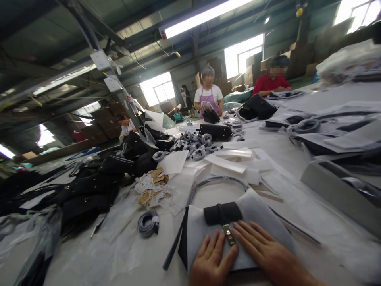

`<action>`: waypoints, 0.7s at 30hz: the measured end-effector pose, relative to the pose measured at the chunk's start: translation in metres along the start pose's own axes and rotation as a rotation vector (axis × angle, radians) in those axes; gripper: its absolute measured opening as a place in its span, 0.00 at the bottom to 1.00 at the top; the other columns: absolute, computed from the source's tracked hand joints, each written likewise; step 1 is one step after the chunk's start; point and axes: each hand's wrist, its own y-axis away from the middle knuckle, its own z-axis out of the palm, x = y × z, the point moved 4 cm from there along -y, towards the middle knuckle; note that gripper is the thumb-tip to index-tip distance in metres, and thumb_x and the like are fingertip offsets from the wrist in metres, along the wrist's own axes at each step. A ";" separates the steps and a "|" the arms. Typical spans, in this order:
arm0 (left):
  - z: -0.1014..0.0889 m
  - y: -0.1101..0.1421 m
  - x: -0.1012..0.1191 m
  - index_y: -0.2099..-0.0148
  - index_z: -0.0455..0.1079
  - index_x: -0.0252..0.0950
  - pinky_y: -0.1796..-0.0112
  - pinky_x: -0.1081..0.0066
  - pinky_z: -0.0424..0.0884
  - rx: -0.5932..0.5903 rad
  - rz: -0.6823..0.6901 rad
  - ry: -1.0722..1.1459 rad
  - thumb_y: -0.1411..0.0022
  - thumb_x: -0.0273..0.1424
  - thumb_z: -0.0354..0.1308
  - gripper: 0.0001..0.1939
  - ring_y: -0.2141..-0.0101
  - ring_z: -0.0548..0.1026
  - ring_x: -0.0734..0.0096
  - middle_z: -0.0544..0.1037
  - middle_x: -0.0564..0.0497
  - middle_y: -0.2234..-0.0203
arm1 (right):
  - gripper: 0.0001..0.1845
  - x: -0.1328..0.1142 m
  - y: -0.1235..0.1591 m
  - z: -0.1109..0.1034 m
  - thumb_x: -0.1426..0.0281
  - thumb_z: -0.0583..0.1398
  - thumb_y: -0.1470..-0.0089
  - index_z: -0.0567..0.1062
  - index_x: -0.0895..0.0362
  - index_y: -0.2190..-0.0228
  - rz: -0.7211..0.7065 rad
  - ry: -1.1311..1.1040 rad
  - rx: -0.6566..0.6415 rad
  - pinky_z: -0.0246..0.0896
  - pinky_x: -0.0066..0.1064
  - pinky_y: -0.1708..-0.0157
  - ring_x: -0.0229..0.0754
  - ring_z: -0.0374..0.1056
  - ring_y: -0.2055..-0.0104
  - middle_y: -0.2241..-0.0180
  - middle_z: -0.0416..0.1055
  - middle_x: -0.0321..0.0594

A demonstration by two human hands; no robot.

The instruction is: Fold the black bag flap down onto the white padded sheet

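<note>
A black handbag (pixel 183 238) lies on the table in front of me, its front covered by a sheet of white tissue paper (pixel 258 208). A dark flap tab (pixel 222 213) and a gold clasp (pixel 229 235) show over the paper. The bag's wrapped handle (pixel 218 180) arches away from me. My left hand (pixel 210 260) lies on the paper left of the clasp, its fingers stretched out. My right hand (pixel 263 250) rests flat on the paper to the clasp's right, fingertips near it. Both hands press on the covered bag without gripping anything.
Left of the bag sit a coiled strap (pixel 148 223) and a heap of gold tags (pixel 154 184). Black bags (pixel 89 190) pile up further left. Wrapped strap coils (pixel 193 145) and white paper sheets (pixel 229 163) lie beyond. A grey box (pixel 342 194) stands right. Co-workers (pixel 209 93) are across the table.
</note>
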 end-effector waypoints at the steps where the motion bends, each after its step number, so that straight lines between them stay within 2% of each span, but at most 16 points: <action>1: 0.004 0.006 0.003 0.39 0.67 0.50 0.51 0.68 0.77 0.035 -0.016 0.003 0.27 0.31 0.48 0.19 0.49 0.78 0.68 0.81 0.51 0.51 | 0.37 -0.001 0.003 -0.001 0.80 0.51 0.46 0.59 0.59 0.35 0.015 -0.008 0.000 0.72 0.37 0.48 0.45 0.66 0.39 0.35 0.62 0.37; 5: 0.020 0.022 0.016 0.40 0.67 0.57 0.36 0.54 0.60 0.310 -0.244 0.093 0.30 0.33 0.55 0.19 0.46 0.76 0.66 0.81 0.50 0.51 | 0.38 -0.002 0.004 -0.018 0.68 0.55 0.44 0.56 0.60 0.33 0.045 -0.077 -0.040 0.70 0.36 0.45 0.48 0.62 0.36 0.33 0.57 0.39; 8: 0.031 0.026 0.023 0.47 0.73 0.60 0.34 0.55 0.57 0.375 -0.349 0.114 0.33 0.37 0.59 0.14 0.47 0.77 0.67 0.79 0.54 0.48 | 0.44 -0.002 -0.003 -0.030 0.52 0.58 0.42 0.54 0.61 0.33 0.065 -0.076 -0.031 0.71 0.35 0.47 0.51 0.63 0.37 0.35 0.59 0.42; 10: 0.034 0.028 0.023 0.49 0.73 0.60 0.35 0.57 0.58 0.390 -0.362 0.111 0.35 0.38 0.61 0.13 0.48 0.78 0.69 0.79 0.56 0.48 | 0.48 -0.003 -0.005 -0.030 0.48 0.58 0.42 0.51 0.60 0.32 0.087 -0.112 -0.007 0.71 0.34 0.46 0.51 0.65 0.38 0.35 0.60 0.42; 13: 0.039 0.032 0.022 0.46 0.72 0.57 0.35 0.57 0.58 0.369 -0.279 0.113 0.30 0.43 0.53 0.14 0.47 0.76 0.68 0.78 0.52 0.46 | 0.48 -0.002 -0.001 -0.021 0.49 0.59 0.41 0.46 0.56 0.31 0.116 -0.197 -0.010 0.70 0.36 0.45 0.51 0.66 0.39 0.36 0.61 0.41; 15: 0.040 0.035 0.020 0.46 0.73 0.55 0.35 0.57 0.57 0.377 -0.280 0.142 0.28 0.45 0.45 0.18 0.45 0.75 0.67 0.77 0.50 0.45 | 0.43 0.000 0.001 -0.017 0.53 0.57 0.39 0.48 0.53 0.31 0.142 -0.239 -0.039 0.71 0.38 0.45 0.51 0.67 0.39 0.36 0.62 0.39; 16: 0.041 0.036 0.020 0.47 0.74 0.55 0.35 0.57 0.56 0.388 -0.301 0.159 0.28 0.45 0.44 0.18 0.45 0.75 0.66 0.77 0.50 0.45 | 0.38 0.002 0.001 -0.016 0.55 0.56 0.37 0.52 0.51 0.32 0.158 -0.259 -0.065 0.72 0.39 0.46 0.51 0.67 0.40 0.37 0.63 0.38; 18: 0.040 0.036 0.020 0.50 0.76 0.55 0.34 0.56 0.55 0.413 -0.349 0.170 0.30 0.42 0.50 0.14 0.45 0.75 0.66 0.78 0.50 0.47 | 0.28 0.008 -0.005 -0.017 0.61 0.54 0.35 0.63 0.48 0.36 0.198 -0.313 -0.156 0.74 0.41 0.47 0.51 0.68 0.41 0.38 0.65 0.37; 21: 0.038 0.033 0.023 0.50 0.76 0.56 0.34 0.53 0.54 0.424 -0.348 0.131 0.32 0.41 0.53 0.12 0.46 0.76 0.66 0.81 0.49 0.51 | 0.19 0.019 -0.023 -0.023 0.65 0.55 0.36 0.76 0.47 0.46 0.219 -0.422 -0.353 0.75 0.42 0.48 0.51 0.73 0.45 0.44 0.73 0.38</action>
